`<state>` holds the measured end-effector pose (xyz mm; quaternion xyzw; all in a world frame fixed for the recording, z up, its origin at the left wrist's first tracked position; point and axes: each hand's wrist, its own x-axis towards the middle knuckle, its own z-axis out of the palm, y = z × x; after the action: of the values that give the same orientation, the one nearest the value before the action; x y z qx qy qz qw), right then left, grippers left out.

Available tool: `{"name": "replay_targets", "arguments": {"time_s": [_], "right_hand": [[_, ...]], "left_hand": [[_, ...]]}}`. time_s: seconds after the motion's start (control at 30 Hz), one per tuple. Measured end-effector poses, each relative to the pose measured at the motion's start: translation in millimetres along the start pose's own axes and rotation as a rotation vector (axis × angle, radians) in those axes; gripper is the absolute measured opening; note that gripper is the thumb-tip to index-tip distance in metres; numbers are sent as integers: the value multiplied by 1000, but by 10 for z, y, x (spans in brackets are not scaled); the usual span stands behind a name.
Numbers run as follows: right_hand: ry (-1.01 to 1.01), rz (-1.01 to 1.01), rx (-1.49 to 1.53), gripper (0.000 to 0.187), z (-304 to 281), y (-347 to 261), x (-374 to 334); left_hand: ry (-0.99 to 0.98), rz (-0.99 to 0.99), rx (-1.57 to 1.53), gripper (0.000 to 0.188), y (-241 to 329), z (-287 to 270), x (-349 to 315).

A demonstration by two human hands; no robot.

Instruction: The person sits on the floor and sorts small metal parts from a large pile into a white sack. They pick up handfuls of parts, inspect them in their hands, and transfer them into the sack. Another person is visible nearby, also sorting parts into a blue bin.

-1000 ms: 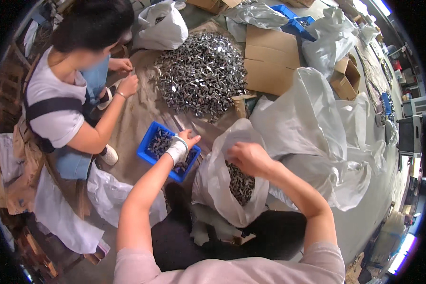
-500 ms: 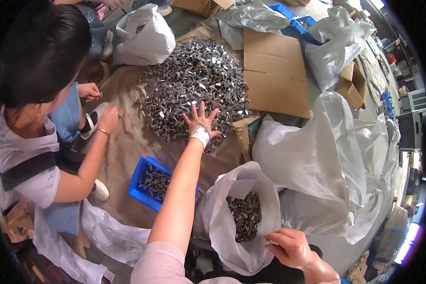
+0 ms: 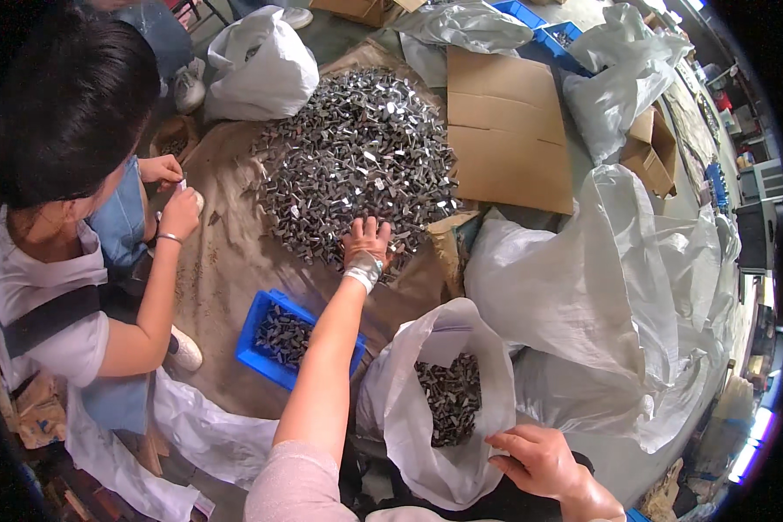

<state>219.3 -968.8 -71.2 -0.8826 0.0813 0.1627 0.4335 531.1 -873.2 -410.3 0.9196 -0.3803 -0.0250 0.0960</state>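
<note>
A broad heap of small grey metal pieces [image 3: 357, 148] lies on brown sheeting before me. My left hand [image 3: 365, 244], with white wrapping at its wrist, rests palm down on the heap's near edge. Its fingers are bent over the metal pieces, and the fingertips are partly hidden among them. At lower right, my right hand [image 3: 535, 457] is closed at the rim of an upright white sack [image 3: 400, 383], thumb and fingers bent at its edge. More metal pieces [image 3: 448, 396] show inside this sack. Beneath my left forearm stands a blue bin [image 3: 254, 344] of metal pieces.
At the left a person [image 3: 70, 287] sits with both hands together around a small piece. A flat cardboard sheet [image 3: 509, 130] lies right of the heap. Large white sacks [image 3: 548, 287] fill the right side, and another white sack [image 3: 263, 70] stands behind the heap.
My left hand has drawn back toward me across the heap, its spread fingers now bent and closer together. My right hand has barely moved. The other person's hands have come together.
</note>
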Motion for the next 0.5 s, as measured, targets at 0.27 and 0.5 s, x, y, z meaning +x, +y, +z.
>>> {"name": "replay_targets", "arguments": {"time_s": [0.27,0.5], "right_hand": [[-22,-46,-33,30,-1,18,-61],[-21,-33,-67,31,-10,-4,-128]], "left_hand": [[49,67,-111,42,-75,141,72],[135,-138,-485,22,-176,165,223]]}}
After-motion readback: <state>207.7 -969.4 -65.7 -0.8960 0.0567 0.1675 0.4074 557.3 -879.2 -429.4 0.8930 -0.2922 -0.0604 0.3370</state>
